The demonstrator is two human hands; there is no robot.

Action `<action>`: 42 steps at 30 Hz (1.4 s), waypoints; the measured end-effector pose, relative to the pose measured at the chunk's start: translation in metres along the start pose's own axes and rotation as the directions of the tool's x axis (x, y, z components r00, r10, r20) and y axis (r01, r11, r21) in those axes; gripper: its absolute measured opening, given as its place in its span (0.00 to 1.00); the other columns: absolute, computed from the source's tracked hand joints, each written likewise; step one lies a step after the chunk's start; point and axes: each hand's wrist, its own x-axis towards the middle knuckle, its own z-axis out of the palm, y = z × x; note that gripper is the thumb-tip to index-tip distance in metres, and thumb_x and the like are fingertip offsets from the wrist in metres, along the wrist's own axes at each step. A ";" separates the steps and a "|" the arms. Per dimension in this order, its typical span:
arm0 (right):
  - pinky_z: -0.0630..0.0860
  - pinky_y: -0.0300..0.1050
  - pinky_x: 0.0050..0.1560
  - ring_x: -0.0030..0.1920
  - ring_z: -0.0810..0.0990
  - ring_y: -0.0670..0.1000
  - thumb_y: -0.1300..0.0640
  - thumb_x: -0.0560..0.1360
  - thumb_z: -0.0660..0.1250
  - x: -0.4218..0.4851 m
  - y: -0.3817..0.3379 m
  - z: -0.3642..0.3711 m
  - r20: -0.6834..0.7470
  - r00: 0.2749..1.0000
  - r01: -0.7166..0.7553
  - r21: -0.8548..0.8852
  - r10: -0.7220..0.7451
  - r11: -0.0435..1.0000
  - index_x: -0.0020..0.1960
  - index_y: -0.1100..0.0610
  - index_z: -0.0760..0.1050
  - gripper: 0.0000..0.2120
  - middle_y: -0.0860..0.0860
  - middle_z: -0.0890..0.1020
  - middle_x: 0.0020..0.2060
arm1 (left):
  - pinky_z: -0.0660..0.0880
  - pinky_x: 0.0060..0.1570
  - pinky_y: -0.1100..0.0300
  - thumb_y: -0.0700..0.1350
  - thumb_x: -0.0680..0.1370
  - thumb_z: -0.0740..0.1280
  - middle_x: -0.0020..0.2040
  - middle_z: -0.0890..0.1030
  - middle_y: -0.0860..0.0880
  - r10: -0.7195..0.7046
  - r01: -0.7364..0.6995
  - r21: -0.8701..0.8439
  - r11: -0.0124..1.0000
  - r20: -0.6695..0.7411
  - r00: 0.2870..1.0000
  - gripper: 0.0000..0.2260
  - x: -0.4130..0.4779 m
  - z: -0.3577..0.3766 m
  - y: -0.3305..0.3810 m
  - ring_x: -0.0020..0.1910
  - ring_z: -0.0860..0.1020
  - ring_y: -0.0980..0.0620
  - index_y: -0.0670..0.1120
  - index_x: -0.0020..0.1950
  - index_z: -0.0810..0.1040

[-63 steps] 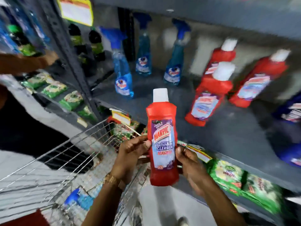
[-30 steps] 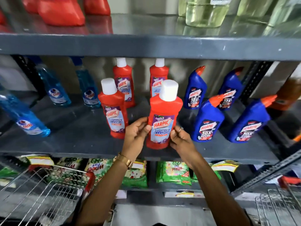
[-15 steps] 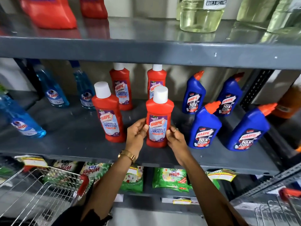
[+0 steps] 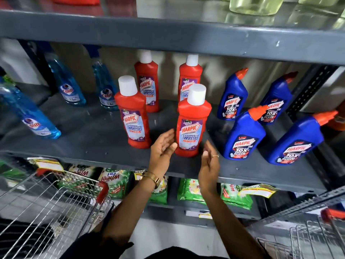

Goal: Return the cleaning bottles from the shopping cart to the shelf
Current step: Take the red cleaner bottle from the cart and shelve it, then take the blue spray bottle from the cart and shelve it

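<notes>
Head view: red Harpic bottle (image 4: 192,126) upright near the shelf (image 4: 93,141) front edge; our left hand (image 4: 163,146) and right hand (image 4: 210,161) flank it, fingers spread, grasping nothing.

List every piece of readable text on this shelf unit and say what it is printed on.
"HARPIC BATHROOM CLEANER 10X": front red bottle, same on the other red bottles.
"HARPIC 10X TOTAL CLEAN": blue bottles.
"Colin": spray bottles.
"Wheel 2in1", upside down: green packets on the lower shelf.
Price tags on the shelf edge: too blurred to read.
</notes>
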 end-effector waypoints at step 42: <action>0.58 0.57 0.69 0.73 0.63 0.55 0.51 0.69 0.62 -0.314 0.063 0.258 0.787 0.100 0.919 -0.308 0.609 0.248 0.57 0.46 0.77 0.17 0.47 0.79 0.62 | 0.79 0.43 0.45 0.55 0.68 0.73 0.52 0.80 0.36 -0.782 0.683 -0.676 0.277 -0.572 -0.249 0.30 -0.387 -0.436 -0.257 0.51 0.80 0.37 0.31 0.56 0.73</action>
